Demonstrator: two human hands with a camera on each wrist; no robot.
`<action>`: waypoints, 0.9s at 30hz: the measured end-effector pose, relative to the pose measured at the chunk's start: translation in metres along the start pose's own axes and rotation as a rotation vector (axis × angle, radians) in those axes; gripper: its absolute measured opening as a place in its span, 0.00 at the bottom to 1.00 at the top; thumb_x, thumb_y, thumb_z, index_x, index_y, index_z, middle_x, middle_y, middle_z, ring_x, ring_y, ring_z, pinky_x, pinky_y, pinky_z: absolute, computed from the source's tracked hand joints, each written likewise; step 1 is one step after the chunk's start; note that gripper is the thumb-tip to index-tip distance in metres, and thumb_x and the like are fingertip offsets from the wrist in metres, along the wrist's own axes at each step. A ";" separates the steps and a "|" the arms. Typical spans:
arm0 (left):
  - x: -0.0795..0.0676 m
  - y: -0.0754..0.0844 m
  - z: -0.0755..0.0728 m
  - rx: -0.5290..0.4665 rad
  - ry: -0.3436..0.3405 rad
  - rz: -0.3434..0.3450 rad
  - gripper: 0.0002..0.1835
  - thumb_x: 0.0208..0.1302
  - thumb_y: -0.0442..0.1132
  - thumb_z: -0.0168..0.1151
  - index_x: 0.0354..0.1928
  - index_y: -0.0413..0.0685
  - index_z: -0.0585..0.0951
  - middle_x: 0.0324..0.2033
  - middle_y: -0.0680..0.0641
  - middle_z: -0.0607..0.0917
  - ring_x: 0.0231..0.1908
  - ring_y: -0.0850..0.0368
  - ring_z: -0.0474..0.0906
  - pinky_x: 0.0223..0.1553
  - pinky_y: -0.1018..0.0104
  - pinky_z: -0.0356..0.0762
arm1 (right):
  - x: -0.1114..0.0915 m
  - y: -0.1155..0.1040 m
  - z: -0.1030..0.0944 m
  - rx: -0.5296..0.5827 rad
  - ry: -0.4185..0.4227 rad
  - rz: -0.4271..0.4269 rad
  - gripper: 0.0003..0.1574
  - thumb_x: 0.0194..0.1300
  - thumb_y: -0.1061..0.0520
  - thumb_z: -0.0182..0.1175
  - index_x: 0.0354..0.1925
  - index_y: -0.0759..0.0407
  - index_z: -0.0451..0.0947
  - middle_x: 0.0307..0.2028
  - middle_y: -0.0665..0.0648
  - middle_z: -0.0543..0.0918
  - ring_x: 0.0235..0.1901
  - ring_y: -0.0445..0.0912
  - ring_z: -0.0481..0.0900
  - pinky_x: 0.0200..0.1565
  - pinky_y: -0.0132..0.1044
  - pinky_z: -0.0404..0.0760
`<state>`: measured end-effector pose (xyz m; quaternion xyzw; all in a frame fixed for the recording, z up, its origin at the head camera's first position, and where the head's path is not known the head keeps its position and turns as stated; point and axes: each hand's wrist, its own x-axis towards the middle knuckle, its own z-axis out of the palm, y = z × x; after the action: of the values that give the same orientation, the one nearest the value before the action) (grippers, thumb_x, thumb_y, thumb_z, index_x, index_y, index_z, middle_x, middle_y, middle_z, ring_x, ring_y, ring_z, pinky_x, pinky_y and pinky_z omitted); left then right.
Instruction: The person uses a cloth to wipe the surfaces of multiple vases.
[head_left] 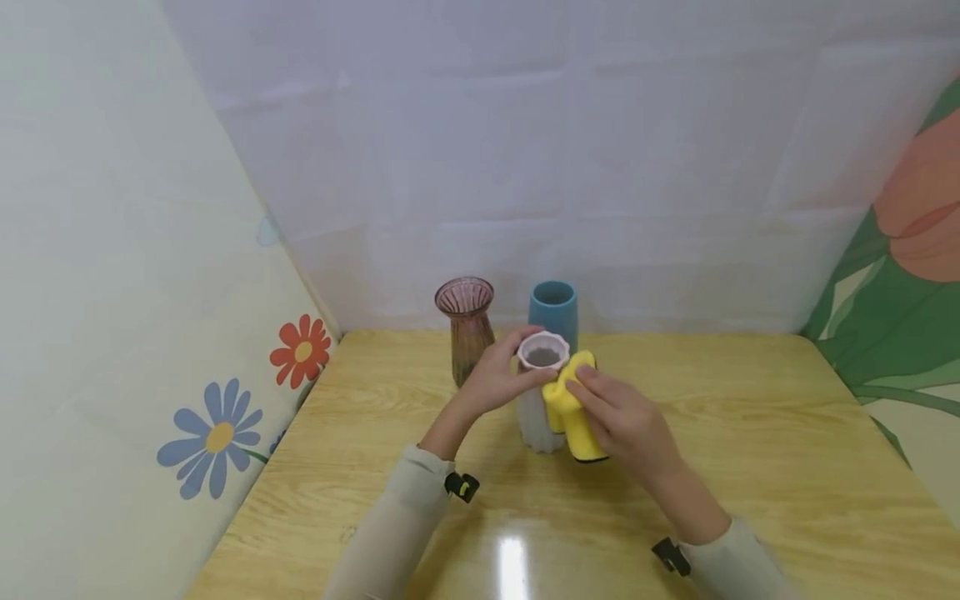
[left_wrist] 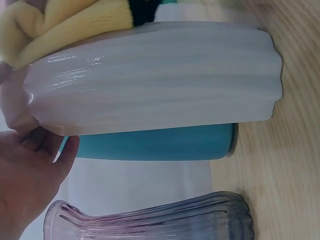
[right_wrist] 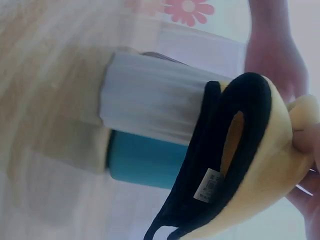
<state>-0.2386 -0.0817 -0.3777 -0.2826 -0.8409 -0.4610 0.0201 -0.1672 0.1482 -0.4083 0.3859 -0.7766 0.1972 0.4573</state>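
A pale pink-and-white vase [head_left: 538, 421] with a scalloped rim and ribbed sides stands upright on the table. My left hand [head_left: 498, 372] grips it around the rim; in the left wrist view the left hand's [left_wrist: 35, 170] fingers curl at its mouth. A fluffy yellow cleaning cloth [head_left: 577, 421] with black edging is bunched in my right hand [head_left: 630, 421], whose fingers pinch it against the vase's right side near the rim. In the right wrist view the cloth [right_wrist: 265, 165] hangs folded, showing a white label and a loop. It hides part of the vase.
Behind the held vase stands a teal vase [head_left: 553, 312]. A purple glass vase [head_left: 467, 333] with a flared rim is to the left. The wooden table [head_left: 720, 400] meets a white sheet [head_left: 637, 167] at the back and flower-printed panels at both sides.
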 end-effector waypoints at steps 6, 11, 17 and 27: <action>0.000 0.002 -0.003 -0.021 -0.073 -0.002 0.40 0.65 0.58 0.68 0.73 0.48 0.67 0.58 0.48 0.81 0.58 0.53 0.77 0.57 0.50 0.77 | -0.002 -0.007 0.014 0.078 -0.029 0.080 0.16 0.71 0.63 0.58 0.54 0.67 0.83 0.54 0.66 0.85 0.51 0.59 0.85 0.47 0.49 0.85; 0.002 0.003 -0.006 -0.049 -0.116 0.006 0.39 0.66 0.54 0.66 0.74 0.48 0.65 0.59 0.47 0.80 0.59 0.51 0.77 0.58 0.48 0.76 | -0.003 -0.016 0.018 0.095 -0.041 0.139 0.29 0.53 0.69 0.69 0.56 0.67 0.82 0.56 0.66 0.83 0.53 0.60 0.84 0.47 0.49 0.85; 0.004 0.004 -0.007 -0.050 -0.136 -0.009 0.38 0.66 0.55 0.65 0.74 0.51 0.65 0.60 0.47 0.80 0.58 0.52 0.77 0.58 0.49 0.76 | -0.006 -0.023 0.020 0.077 -0.039 0.158 0.29 0.52 0.68 0.71 0.55 0.67 0.82 0.57 0.67 0.82 0.53 0.60 0.84 0.48 0.50 0.84; 0.006 0.000 -0.006 -0.086 -0.155 -0.021 0.40 0.64 0.55 0.69 0.74 0.52 0.65 0.59 0.47 0.80 0.57 0.53 0.78 0.57 0.50 0.77 | -0.008 -0.031 0.020 0.052 -0.035 0.163 0.28 0.51 0.68 0.71 0.54 0.68 0.83 0.54 0.69 0.83 0.52 0.61 0.84 0.46 0.51 0.84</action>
<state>-0.2443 -0.0834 -0.3725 -0.3092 -0.8224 -0.4735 -0.0621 -0.1514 0.1189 -0.4270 0.3366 -0.8078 0.2470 0.4161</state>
